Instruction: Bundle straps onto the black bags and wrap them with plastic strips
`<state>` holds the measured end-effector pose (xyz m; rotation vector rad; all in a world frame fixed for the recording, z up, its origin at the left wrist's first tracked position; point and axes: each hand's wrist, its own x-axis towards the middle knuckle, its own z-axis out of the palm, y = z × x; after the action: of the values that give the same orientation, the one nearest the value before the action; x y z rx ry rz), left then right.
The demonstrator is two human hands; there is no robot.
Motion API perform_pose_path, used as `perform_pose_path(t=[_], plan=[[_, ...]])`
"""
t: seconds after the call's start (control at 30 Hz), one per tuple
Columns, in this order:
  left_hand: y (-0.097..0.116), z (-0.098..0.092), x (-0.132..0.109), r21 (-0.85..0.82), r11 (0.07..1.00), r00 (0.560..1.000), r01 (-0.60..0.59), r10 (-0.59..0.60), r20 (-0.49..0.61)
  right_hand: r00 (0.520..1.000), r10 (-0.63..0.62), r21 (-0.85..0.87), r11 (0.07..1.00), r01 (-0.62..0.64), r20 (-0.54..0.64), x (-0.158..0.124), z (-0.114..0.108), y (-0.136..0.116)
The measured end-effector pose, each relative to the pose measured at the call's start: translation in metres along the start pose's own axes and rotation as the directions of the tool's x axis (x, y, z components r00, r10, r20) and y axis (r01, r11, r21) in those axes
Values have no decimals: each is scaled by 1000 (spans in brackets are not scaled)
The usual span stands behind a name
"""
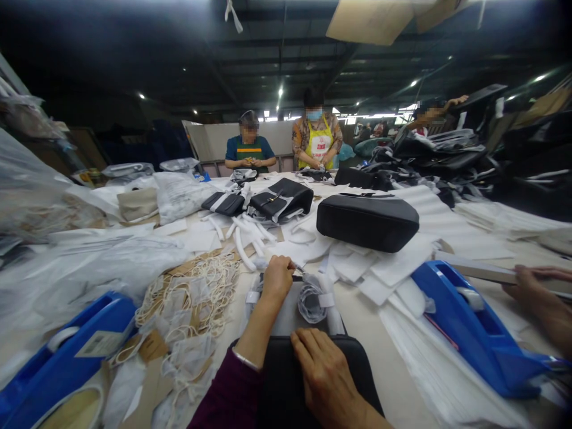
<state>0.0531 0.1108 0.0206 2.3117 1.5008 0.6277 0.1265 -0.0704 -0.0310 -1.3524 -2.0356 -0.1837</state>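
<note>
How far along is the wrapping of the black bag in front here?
Done: white wrapping already coils at the top of the black bag. In hand: the left hand grips there; the right hand lies flat on the bag. Left: its body is bare, with no white sheets round it, unlike the wrapped bag further back.

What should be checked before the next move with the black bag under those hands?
1. Right hand flat on the black bag, steadying it: ok.
2. Left hand and its hold beside the white wrapping: cannot tell, the hand hides it.
3. Blue tape dispenser close on the right: ok.
4. Co-worker's hand apart from the bag: ok.
5. Table left of the bag uncluttered: not ok, strings and tags lie close.
</note>
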Motion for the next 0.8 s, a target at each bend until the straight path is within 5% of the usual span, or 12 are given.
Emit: perform_pose_path(t=[0.3, 0.43, 0.53, 0.67, 0.8], plan=[[-8, -6, 9, -333, 943, 998, 6, 15, 59, 1000, 12, 4, 1000, -12, 0, 2, -2, 0], [-11, -18, 8, -387, 922, 993, 19, -62, -100, 1000, 4, 4, 1000, -4, -8, 2, -3, -1], [-8, -25, 5, -227, 973, 973, 49, -99, -211, 1000, -2, 8, 1000, 2, -11, 1, -1, 0], [5, -12, 4, 134, 991, 1000, -15, 13, 21, 999, 19, 7, 1000, -20, 27, -1, 1, 1], [16, 14, 0, 277, 958, 990, -74, 38, 136, 992, 49, -10, 999, -49, 118, 1, -4, 2]])
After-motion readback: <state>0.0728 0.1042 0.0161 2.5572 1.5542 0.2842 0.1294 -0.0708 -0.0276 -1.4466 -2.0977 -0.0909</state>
